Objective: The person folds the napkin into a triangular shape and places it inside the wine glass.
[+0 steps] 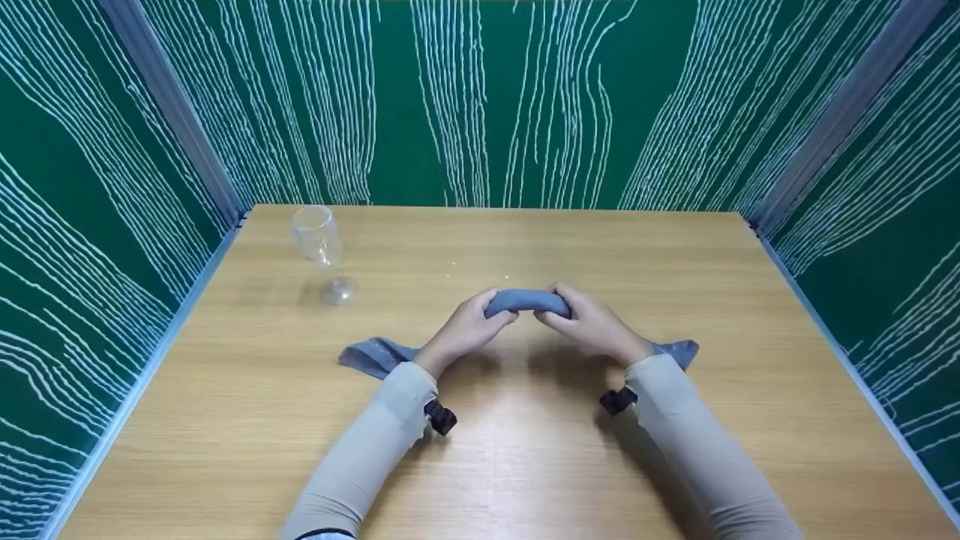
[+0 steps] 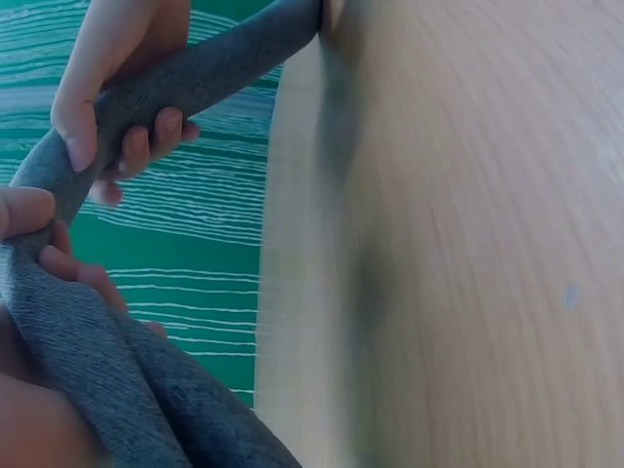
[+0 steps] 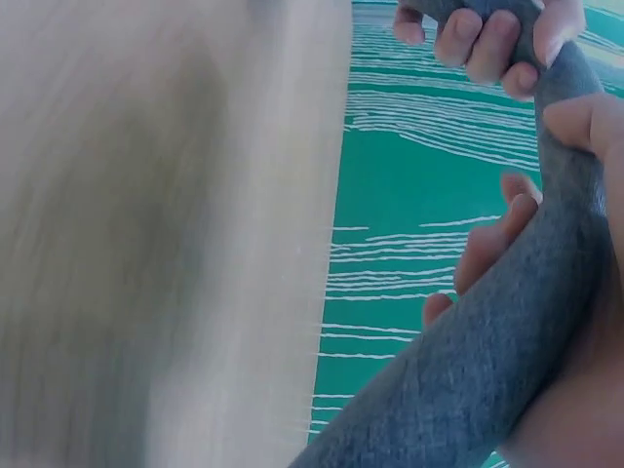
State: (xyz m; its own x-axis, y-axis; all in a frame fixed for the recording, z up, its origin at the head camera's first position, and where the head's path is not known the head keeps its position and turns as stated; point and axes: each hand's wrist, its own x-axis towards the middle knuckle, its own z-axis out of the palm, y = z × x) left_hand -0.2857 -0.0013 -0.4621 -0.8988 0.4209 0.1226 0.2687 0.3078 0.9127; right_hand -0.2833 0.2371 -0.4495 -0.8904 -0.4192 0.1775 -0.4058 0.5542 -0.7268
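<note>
A grey-blue cloth (image 1: 527, 301), bunched into a long roll, is held above the table by both hands. My left hand (image 1: 466, 328) grips it left of the middle, thumb on the near side. Gripping it on the other side is my right hand (image 1: 592, 324), a short arched stretch of cloth between the two. Loose ends of the cloth spread out past both wrists. In the left wrist view the cloth (image 2: 88, 351) runs over the left palm, and the right hand (image 2: 112, 58) shows beyond. The right wrist view has the cloth (image 3: 468, 341) crossing the right palm, its fingers curled around it.
An upright clear stemmed glass (image 1: 319, 240) stands at the back left of the wooden table (image 1: 495, 465). Small white specks lie on the tabletop beyond the hands. Green walls (image 1: 390, 112) with wavy white lines close off the back and both sides.
</note>
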